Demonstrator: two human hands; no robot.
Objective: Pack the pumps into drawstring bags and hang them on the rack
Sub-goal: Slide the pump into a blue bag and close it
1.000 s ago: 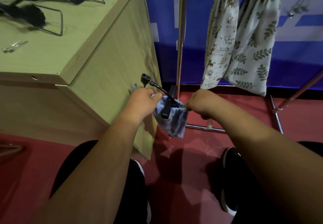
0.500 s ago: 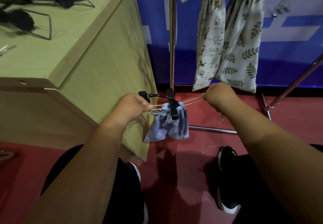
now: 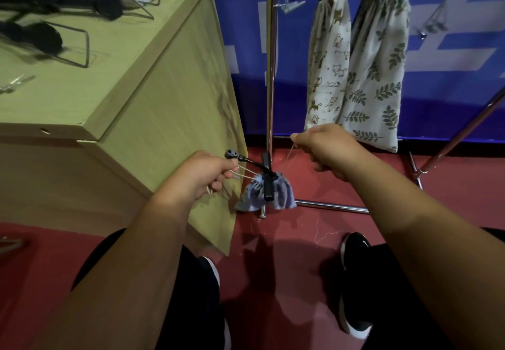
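While the small blue bag [image 3: 282,199] hangs in mid-air between the two hands, low beside the bench corner and above the red floor [image 3: 300,267], its mouth sits bunched round the black pump [image 3: 267,188]. Pump not fully inside: handle and a thin hose [image 3: 250,161] poke out the top, hose tip just beside the left hand [image 3: 202,177]. Left hand has fingers curled round the pale cords [image 3: 246,174] on its side; right hand [image 3: 326,147] pinches the cords on the other side, held higher and further out. Both lines run taut to the bag, so the judged step is cinching the mouth by pulling the ends apart, with the bag's weight carried on the cords alone. Mouth looks mostly gathered, but the sticking-out handle may stop it shutting fully, and the pump could slip if the bag tips. Just behind stands the rack [image 3: 270,76] upright, with a cat-print bag [image 3: 329,57] and a leaf-print bag [image 3: 379,76] already hung near the top, touching each other. Two done then, this one not yet hung. On the bench [image 3: 142,81] top, left, more pumps [image 3: 41,39] with wire frames lie waiting, blurred, count unclear. Working right by the rack likely means a short reach up for the hang next.
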